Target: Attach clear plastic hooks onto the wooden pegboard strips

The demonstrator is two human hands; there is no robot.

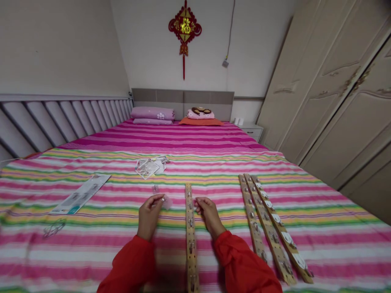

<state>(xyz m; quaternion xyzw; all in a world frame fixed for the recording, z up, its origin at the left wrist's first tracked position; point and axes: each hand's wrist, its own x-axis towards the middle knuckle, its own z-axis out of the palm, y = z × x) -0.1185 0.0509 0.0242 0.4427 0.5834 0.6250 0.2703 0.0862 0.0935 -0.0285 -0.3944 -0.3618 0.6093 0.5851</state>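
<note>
My left hand (150, 213) pinches a clear square adhesive hook (166, 202) between thumb and fingertips, just left of a narrow wooden strip (191, 234). Several small metal hooks are set along that strip, which lies lengthwise in front of me. On its right side, close to the upper end, is my right hand (209, 213). Its thumb and fingers are pressed together, and what they hold, if anything, is too small to make out. A second clear hook (155, 189) lies on the striped bedspread just beyond my left fingertips.
Three more wooden strips with hooks (269, 224) lie to the right, one bearing white pieces. On the left are a flat packet (82, 194) and a thin wire-like piece (55, 228). Farther off sits a pile of clear and white packaging (151, 167). A railing (67, 122) borders the bed.
</note>
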